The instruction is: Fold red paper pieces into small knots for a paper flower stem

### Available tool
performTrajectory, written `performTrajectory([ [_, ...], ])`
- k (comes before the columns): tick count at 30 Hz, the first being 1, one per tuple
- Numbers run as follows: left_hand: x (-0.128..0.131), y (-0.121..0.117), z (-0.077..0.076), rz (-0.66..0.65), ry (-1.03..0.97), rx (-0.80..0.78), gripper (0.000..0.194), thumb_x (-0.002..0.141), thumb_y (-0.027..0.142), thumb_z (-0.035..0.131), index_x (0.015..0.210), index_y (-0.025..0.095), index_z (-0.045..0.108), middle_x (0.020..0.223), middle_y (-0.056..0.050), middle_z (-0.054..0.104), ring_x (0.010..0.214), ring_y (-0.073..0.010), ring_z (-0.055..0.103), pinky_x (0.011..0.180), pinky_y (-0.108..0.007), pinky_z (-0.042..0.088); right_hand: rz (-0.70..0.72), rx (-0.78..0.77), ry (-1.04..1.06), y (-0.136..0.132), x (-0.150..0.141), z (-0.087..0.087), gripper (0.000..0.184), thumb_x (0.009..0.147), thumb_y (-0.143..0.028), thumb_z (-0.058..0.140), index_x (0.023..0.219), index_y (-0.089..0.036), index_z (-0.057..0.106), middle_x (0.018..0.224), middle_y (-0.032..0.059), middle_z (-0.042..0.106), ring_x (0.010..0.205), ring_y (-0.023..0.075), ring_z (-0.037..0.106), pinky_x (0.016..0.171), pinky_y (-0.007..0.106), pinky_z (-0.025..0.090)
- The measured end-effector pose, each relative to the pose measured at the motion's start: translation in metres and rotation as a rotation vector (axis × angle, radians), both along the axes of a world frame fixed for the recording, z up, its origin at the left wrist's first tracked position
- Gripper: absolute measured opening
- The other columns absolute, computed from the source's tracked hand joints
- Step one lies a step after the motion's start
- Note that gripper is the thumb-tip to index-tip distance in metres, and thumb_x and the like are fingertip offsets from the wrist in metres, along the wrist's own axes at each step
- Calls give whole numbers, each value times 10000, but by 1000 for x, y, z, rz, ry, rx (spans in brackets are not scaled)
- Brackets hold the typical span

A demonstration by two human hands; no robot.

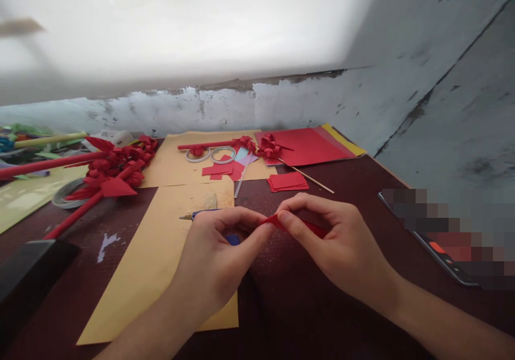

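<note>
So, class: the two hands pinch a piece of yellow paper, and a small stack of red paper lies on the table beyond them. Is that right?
Not quite: the head view shows that the piece of paper pinched by the left hand and right hand is red, not yellow. The small stack of red paper does lie on the table beyond them.

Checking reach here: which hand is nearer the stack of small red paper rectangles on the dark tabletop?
Right. The right hand is just on the near side of the stack; the left hand is farther off, on the near side and to the left.
</note>
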State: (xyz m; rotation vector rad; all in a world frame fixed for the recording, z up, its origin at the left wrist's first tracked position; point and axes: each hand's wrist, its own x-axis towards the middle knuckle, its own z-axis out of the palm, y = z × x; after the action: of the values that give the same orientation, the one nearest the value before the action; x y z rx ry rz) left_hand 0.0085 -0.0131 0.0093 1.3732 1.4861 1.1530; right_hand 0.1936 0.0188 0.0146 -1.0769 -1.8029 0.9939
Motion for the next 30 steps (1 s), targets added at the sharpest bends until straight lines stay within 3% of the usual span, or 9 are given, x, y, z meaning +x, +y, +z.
performTrajectory([
  [4, -2, -1, -1, 10, -70, -36, 141, 805, 365, 828, 792, 230, 871, 723, -25, 796, 639, -158, 647, 564, -243, 470, 21, -37, 52, 2, 0, 2, 71, 893, -192, 790, 911, -260, 776, 868, -44, 795, 811, 153, 734, 713, 212, 571],
  [13, -6, 3, -1, -14, -197, -8, 236, 919, 379, 729, 867, 198, 870, 706, -36, 763, 682, -169, 674, 623, -253, 511, -62, 44, 9, 6, 1, 5, 56, 909, -240, 788, 947, -260, 825, 860, -14, 804, 825, 179, 742, 786, 248, 601],
  [19, -7, 8, -2, 16, -425, -50, 344, 886, 457, 699, 831, 157, 858, 753, -82, 790, 683, -188, 687, 639, -275, 533, -52, 22, 13, 5, 2, 5, 68, 913, -232, 784, 944, -268, 832, 861, -18, 814, 830, 182, 748, 782, 256, 600],
  [25, -5, 2, -2, -5, -72, 10, 193, 874, 403, 781, 873, 223, 850, 775, -21, 784, 676, -159, 663, 591, -244, 480, -5, -24, 24, 5, 1, 5, 101, 887, -216, 816, 969, -270, 836, 910, -19, 823, 842, 180, 751, 794, 255, 593],
  [30, -6, 0, 0, -32, -15, -11, 239, 897, 428, 762, 804, 220, 833, 720, -18, 760, 670, -161, 652, 593, -245, 465, -29, -8, 41, 7, 2, 2, 98, 887, -244, 821, 979, -279, 828, 938, -17, 826, 876, 191, 763, 820, 275, 594],
])
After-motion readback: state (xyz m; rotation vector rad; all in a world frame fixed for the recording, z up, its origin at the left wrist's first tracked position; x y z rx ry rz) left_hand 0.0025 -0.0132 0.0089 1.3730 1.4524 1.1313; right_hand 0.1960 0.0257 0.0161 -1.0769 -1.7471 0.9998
